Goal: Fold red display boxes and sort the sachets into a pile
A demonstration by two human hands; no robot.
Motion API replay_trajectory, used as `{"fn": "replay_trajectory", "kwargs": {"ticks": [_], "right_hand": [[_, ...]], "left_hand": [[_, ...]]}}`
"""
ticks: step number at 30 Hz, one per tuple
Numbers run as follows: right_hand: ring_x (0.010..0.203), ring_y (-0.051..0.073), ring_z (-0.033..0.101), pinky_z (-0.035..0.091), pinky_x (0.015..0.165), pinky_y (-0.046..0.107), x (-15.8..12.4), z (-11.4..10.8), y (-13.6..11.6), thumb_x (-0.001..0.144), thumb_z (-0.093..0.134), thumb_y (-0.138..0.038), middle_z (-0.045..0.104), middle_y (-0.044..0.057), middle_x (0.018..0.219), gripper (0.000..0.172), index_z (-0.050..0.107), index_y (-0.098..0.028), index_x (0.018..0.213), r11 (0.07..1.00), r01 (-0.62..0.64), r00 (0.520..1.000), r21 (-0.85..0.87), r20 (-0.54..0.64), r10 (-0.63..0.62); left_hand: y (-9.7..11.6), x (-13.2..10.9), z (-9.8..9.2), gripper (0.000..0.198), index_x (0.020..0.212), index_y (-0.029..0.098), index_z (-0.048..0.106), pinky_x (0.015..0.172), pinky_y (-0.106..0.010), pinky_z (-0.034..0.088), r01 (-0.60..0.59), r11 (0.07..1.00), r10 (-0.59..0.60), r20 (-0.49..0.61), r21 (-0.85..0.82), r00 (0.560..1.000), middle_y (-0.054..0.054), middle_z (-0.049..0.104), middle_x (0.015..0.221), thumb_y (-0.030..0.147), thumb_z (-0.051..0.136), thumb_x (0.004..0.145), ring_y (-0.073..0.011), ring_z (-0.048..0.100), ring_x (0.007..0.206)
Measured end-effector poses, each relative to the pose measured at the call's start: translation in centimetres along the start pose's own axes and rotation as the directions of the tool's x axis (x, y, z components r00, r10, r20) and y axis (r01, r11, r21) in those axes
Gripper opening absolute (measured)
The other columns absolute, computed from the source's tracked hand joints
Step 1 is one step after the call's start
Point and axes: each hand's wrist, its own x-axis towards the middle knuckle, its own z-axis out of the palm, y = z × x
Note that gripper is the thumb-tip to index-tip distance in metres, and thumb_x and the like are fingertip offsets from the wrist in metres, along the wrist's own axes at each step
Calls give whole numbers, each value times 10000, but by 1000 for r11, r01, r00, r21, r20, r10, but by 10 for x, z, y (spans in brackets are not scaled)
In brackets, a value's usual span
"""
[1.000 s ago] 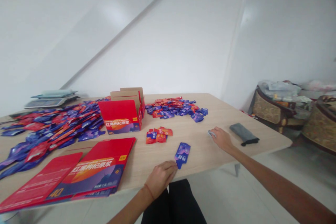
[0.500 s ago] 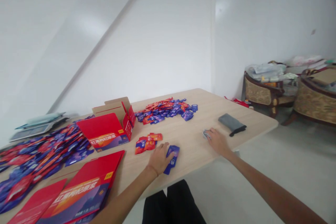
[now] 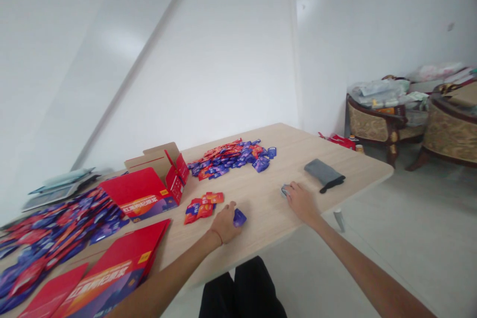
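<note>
My left hand (image 3: 224,224) is at the table's near side, its fingers curled round a purple sachet (image 3: 239,218) whose end sticks out to the right. Just left of that hand lies a small group of orange-red and purple sachets (image 3: 203,206). My right hand (image 3: 301,202) rests on the tabletop with its fingers closed over a small blue-grey object (image 3: 285,190), mostly hidden beneath them. Beyond both hands spreads a heap of red and purple sachets (image 3: 229,159).
A red carton (image 3: 143,194) stands with flaps up at the left. Nearer are flattened red cartons (image 3: 112,273) and a larger sachet pile (image 3: 55,233). A folded grey cloth (image 3: 324,174) lies right on the wooden table (image 3: 268,228). Loaded armchairs (image 3: 372,121) stand beyond.
My left hand has closed round the purple sachets, which lay flatter and showed more before. My right hand keeps its place on the small object. The view has shifted slightly.
</note>
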Motion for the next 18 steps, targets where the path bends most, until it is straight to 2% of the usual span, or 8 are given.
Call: {"fn": "replay_trajectory", "kwargs": {"ticks": [3,6,8,10,12,15,18], "right_hand": [[1101,237,581,431,838,296,0,1,1,986,504,-208,640,109,1200,293,682,-228,1218,1000,6,1000,3,7,-6],[1103,238,581,429,845,301,0,2,2,997,482,-202,641,113,1197,298,684,-221,1216,1000,16,1000,3,5,-16],[1102,238,581,429,848,305,0,2,2,995,482,-197,642,111,1201,300,682,-220,1217,1000,16,1000,-1,-5,-16],[1106,240,582,431,853,310,-1,3,2,992,489,-199,642,110,1208,296,679,-217,1218,1000,16,1000,-4,-16,-16],[1107,239,583,432,856,313,-1,4,2,992,490,-202,643,112,1215,293,680,-212,1215,1000,18,1000,-4,-21,-18],[1104,236,584,432,852,310,-1,4,2,989,495,-205,649,112,1209,290,684,-215,1209,1000,15,1000,0,-19,-15],[1106,236,582,431,863,307,0,4,2,980,508,-207,650,108,1204,289,688,-227,1205,1000,18,1000,0,-14,-18]], "left_hand": [[7,-1,-10,639,1351,121,463,914,-374,529,-78,992,75,40,98,996,-177,660,1216,219,686,760,-306,681,1080],[28,-5,-17,610,1315,123,512,920,-406,533,-140,976,129,76,167,989,-185,647,1222,145,687,732,-338,649,1112],[46,-9,-19,593,1318,109,524,919,-451,533,-196,951,187,58,237,981,-202,631,1240,117,673,744,-361,628,1111],[61,-11,-20,518,1330,78,521,904,-494,533,-267,894,285,5,359,959,-225,620,1241,111,623,823,-371,617,1089],[72,-10,-20,373,1302,64,541,857,-488,543,-334,826,390,-33,453,920,-227,634,1187,103,516,931,-355,620,1053],[75,-1,-22,270,1208,104,589,786,-430,552,-399,794,465,-35,459,885,-196,665,1080,94,403,1012,-318,631,1008],[68,12,-26,228,1183,149,604,794,-398,554,-420,805,465,-7,420,885,-170,681,1069,144,433,1032,-292,650,1005]]}}
